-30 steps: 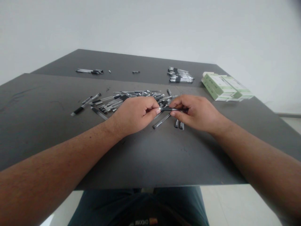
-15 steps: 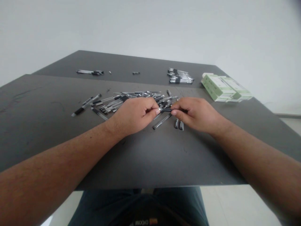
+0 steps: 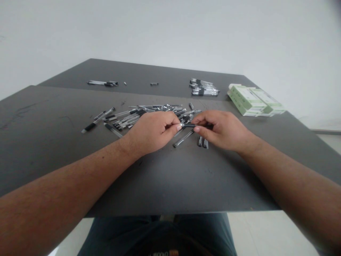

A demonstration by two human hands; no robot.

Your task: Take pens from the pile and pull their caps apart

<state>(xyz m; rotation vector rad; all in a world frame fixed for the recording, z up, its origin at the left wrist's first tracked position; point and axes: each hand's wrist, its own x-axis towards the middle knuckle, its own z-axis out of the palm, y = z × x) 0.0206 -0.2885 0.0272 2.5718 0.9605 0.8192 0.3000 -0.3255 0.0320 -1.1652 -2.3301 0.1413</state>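
Between my two hands a pen (image 3: 188, 125) with a black grip lies level above the table. My left hand (image 3: 156, 129) pinches its silvery tip end between thumb and forefinger. At the other end, the thumb and fingers of my right hand (image 3: 220, 128) close round the black part, and the rest of the pen is hidden there. Behind and under the hands spreads a loose pile of pens and pen parts (image 3: 128, 119). A clear pen barrel (image 3: 183, 139) lies just in front of the pile, and two pen caps (image 3: 202, 141) rest beside my right hand.
Two green-and-white boxes (image 3: 249, 101) stand at the right rear of the grey table (image 3: 160, 185). A stack of pens (image 3: 204, 87) lies left of them. Farther left are a small cap (image 3: 154, 84), a tiny white piece (image 3: 125, 83) and a few pens (image 3: 102, 83).
My right fingers have loosened and shifted slightly on the pen, with the forefinger raised a little. My left hand keeps its pinch, and the view has tilted very slightly.
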